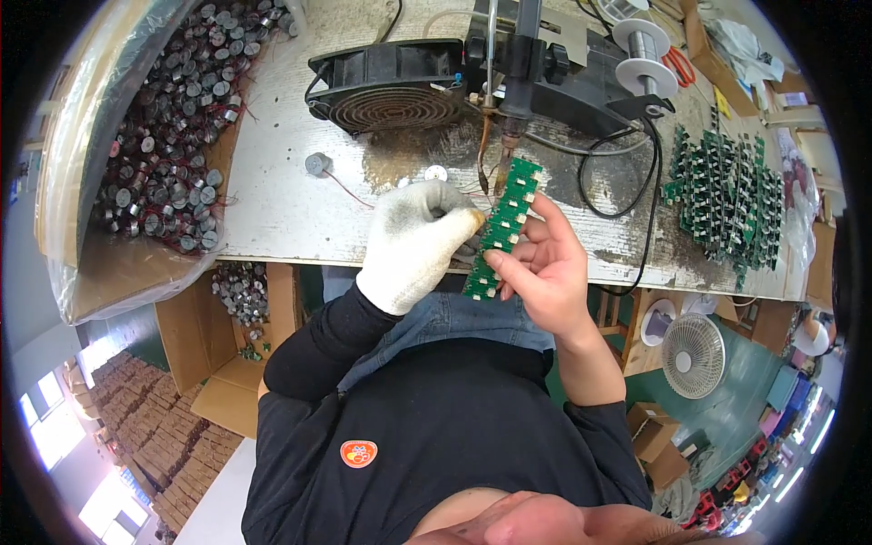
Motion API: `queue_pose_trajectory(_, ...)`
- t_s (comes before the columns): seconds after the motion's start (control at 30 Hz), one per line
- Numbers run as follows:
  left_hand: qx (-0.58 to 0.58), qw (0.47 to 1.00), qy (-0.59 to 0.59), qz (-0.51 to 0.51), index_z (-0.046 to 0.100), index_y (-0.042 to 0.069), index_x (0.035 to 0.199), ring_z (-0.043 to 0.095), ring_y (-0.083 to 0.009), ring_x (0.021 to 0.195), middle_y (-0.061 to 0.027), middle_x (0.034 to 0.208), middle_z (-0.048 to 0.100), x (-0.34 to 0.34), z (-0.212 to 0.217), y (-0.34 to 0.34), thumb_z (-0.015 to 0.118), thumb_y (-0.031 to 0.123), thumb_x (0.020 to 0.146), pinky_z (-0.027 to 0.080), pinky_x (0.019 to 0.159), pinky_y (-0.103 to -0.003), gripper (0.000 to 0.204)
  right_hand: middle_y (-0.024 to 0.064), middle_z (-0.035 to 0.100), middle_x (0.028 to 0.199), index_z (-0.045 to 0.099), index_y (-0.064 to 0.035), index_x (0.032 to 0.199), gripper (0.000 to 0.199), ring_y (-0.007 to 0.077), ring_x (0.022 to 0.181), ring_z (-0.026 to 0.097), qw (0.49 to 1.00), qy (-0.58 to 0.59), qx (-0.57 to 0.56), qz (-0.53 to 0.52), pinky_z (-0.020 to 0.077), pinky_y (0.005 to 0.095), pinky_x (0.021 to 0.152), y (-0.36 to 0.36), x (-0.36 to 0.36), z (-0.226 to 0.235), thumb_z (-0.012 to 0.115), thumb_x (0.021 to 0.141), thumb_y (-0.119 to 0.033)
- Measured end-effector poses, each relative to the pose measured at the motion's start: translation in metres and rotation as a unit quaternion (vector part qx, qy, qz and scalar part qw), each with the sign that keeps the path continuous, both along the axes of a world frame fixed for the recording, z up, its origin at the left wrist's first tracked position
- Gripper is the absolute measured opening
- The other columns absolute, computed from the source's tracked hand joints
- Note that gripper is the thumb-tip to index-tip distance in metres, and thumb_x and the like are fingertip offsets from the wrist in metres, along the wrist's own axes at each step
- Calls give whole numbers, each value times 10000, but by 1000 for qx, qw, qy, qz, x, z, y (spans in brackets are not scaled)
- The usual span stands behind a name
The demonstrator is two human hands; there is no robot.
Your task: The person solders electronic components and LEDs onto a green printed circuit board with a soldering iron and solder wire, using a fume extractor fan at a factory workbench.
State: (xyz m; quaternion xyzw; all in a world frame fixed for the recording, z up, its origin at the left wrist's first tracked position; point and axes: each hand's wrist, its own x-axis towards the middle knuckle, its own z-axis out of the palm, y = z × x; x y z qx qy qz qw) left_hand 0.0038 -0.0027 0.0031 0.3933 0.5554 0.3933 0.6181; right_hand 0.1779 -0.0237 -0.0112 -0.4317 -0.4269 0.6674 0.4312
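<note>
Upper left of frame I see a box (109, 272) heaped with small metal cylinders (173, 136), and far right a pile of green boards (727, 195) that I take for finished ones. At centre my bare right hand (545, 272) grips a green strip (502, 227) under the iron (510, 127). My gloved left hand (413, 241) pinches closed at its edge; what it holds is hidden, so I'd judge much is left.
</note>
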Motion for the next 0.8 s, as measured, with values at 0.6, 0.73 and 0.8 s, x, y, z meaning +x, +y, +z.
queue_pose_trajectory(0.6, -25, 999, -34, -11, 622, -37, 909, 610, -113, 697, -81, 816, 645, -6, -4, -5, 606, 82, 849, 495, 621, -234, 135, 120, 579, 945, 289, 28, 1361, 659, 102, 622, 600, 1000, 5, -5, -3, 458, 204, 439, -3, -3, -3, 642, 807, 73)
queue_pose_trajectory(0.73, 209, 956, 205, 10, 628, 2, 942, 538, -94, 543, -81, 920, 635, -24, 6, -20, 680, 67, 747, 451, 544, -235, 212, 135, 573, 969, 283, 29, 1379, 680, 109, 624, 598, 1000, 12, -14, -24, 459, 202, 435, 2, 4, -1, 643, 804, 76)
queue_pose_trajectory(0.8, 297, 892, 338, 49, 632, 24, 944, 468, -93, 444, -95, 975, 624, -47, 4, -24, 677, 16, 679, 439, 500, -248, 269, 147, 573, 978, 274, 40, 1389, 687, 111, 625, 595, 999, 5, 3, -40, 455, 204, 426, 4, 8, -7, 639, 808, 72)
